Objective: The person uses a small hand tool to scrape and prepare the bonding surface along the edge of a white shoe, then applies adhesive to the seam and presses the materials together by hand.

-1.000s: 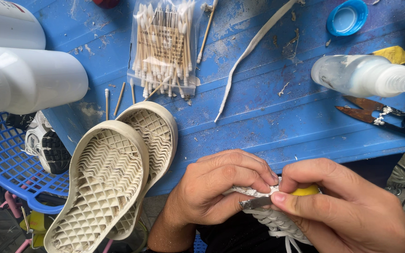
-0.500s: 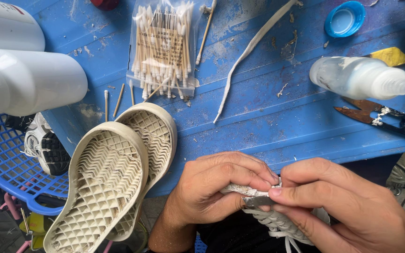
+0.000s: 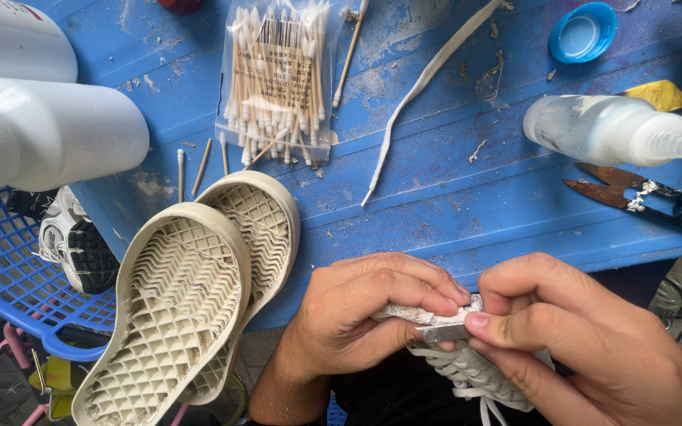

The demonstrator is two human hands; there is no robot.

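- while a yellow piece showed under the right hand [image 3: 593, 347] a second ago, it is now hidden; both hands' fingers pinch a white shoe [image 3: 467, 359] below the desk [image 3: 467, 213] edge, so the work goes on.
- left hand [image 3: 365, 319] fingers close on its sole edge.
- clear bag of cotton swabs [image 3: 278, 79] lies at top; white bottles [image 3: 49, 134] at left.

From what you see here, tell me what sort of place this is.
Probably a shoe repair or cleaning bench: upturned shoe soles on a worn blue table, a pack of cotton swabs, a glue-like squeeze bottle.
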